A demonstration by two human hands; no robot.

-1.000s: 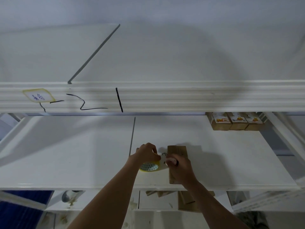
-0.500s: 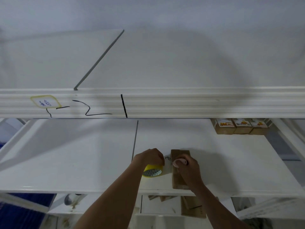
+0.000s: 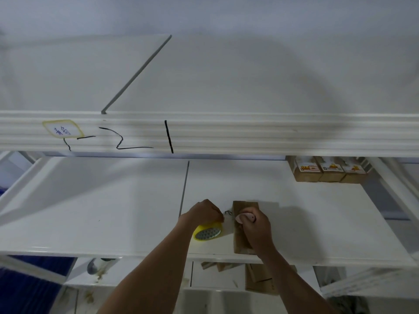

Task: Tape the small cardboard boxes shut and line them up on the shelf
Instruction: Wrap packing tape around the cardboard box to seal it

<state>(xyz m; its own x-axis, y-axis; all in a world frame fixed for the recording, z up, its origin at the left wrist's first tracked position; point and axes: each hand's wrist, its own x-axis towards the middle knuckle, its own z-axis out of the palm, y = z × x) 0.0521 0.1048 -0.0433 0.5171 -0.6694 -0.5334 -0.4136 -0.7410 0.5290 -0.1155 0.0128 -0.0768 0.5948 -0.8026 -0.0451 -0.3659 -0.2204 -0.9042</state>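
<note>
**Both hands at a box on the white shelf**

A small cardboard box (image 3: 243,225) lay flat on the white shelf (image 3: 113,211), near its front edge and just right of the dark seam (image 3: 184,189) that split the shelf board. The right hand (image 3: 255,230) rested on top of the box, its fingers curled round a small pink object (image 3: 243,217) that looked like a cutter or tape tool, though the view was too poor to say which. The left hand (image 3: 205,213) sat just left of the box, knuckles up and fingers bent down over a yellow tape roll (image 3: 207,232) that stood tilted on the shelf; its fingertips were bunched at the top of the roll, apparently pinching it or the tape end. A small dark squiggle (image 3: 227,213) showed on the shelf between the two hands.

At the back right of the same shelf, three small boxes (image 3: 328,171) with printed labels stood side by side, touching, partly hidden by the ribbed front edge of the upper shelf (image 3: 249,134). That edge carried black marker lines (image 3: 133,141) and a yellow-bordered label (image 3: 62,129) with blue writing. Below the working shelf, more cardboard pieces (image 3: 260,279) lay on a lower level.
</note>
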